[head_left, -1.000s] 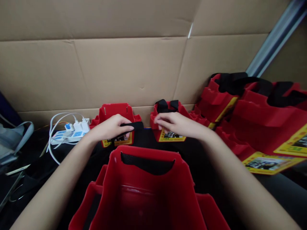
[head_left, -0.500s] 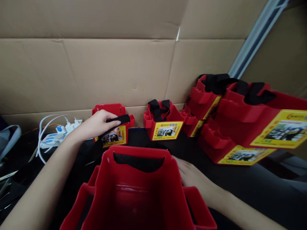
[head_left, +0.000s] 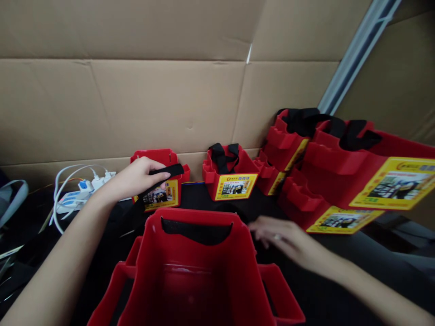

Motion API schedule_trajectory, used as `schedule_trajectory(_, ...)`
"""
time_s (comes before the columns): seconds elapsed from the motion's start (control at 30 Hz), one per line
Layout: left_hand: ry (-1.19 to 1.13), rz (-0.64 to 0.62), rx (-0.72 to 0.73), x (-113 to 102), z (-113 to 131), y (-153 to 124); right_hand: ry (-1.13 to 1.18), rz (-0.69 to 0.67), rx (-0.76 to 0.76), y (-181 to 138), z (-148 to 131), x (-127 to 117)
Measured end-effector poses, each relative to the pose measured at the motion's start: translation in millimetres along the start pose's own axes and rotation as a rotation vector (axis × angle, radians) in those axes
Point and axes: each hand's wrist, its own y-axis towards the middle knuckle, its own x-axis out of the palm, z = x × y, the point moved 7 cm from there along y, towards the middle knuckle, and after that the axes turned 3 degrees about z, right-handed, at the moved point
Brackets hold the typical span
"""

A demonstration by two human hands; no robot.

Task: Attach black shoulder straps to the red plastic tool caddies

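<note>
A red plastic bin (head_left: 200, 267) with a side pocket on each side stands upright and open in front of me. A black strap (head_left: 195, 232) passes through two slits in its far wall, showing inside as a wide band. My left hand (head_left: 147, 174) is beyond the bin's far left corner, closed on the strap's raised free end. By the far right corner is my right hand (head_left: 282, 237), a little blurred, wearing a ring. Its fingers are drawn together beside a dark strap-like curve behind the wall; what they pinch is hard to make out against the black surface.
Two labelled red bins, one left (head_left: 163, 194) and one in the centre (head_left: 234, 181), stand before a cardboard wall (head_left: 163, 104). Stacked red bins (head_left: 340, 176) with black straps are on the right. A white power strip (head_left: 73, 199) with cables lies left.
My right hand has moved out from behind the bin's right corner, slightly to the right and into fuller view. My left hand still holds the strap in nearly the same place.
</note>
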Motion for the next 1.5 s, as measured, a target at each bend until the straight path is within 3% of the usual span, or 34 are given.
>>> schedule_trajectory(0.1, -0.029, 0.042, -0.013, -5, 0, -1, 0.342, 0.441, 0.163, 19, 16, -66)
schedule_trajectory(0.17, -0.063, 0.088, -0.015, -8, -1, 0, 0.646, 0.617, 0.133, 36, 13, -95)
schedule_trajectory(0.27, -0.147, 0.148, 0.000, -7, -1, 3, 0.776, 0.543, 0.145, 75, -1, -99)
schedule_trajectory(0.43, -0.224, 0.158, 0.047, 3, 3, 7, 0.561, 0.199, 0.104, 139, -29, -35)
schedule_trajectory(0.57, -0.168, 0.177, 0.055, 1, 3, 8, 0.558, 0.213, -0.028, 170, -47, -1)
schedule_trajectory(0.67, -0.200, 0.174, 0.044, 2, 0, 10, 0.683, 0.339, -0.173, 177, -55, -9)
schedule_trajectory(0.73, -0.311, 0.096, 0.008, 15, -4, 15, 0.795, 0.382, -0.202, 175, -51, -19)
schedule_trajectory(0.83, -0.443, -0.022, 0.010, 44, -1, 24, 0.879, 0.373, -0.119, 170, -40, -30)
schedule_trajectory(0.97, -0.553, -0.079, 0.154, 69, 16, 30, 0.883, 0.342, -0.098, 166, -38, -35)
schedule_trajectory(1.1, -0.831, -0.236, 0.159, 80, 25, 23, 1.125, 0.264, -0.077, 172, -41, -17)
schedule_trajectory(1.2, -1.159, -0.153, 0.180, 65, 25, 19, 1.290, 0.234, 0.031, 178, -33, 6)
schedule_trajectory(1.33, -1.369, -0.027, 0.201, 45, 24, 17, 1.026, 0.345, 0.217, 179, -15, 24)
schedule_trajectory(1.43, -1.309, 0.081, 0.143, 34, 19, 21, 0.786, 0.173, 0.317, 176, -15, 37)
schedule_trajectory(1.5, -1.306, 0.265, 0.123, 19, 8, 22, 0.669, -0.009, 0.331, 169, -22, 41)
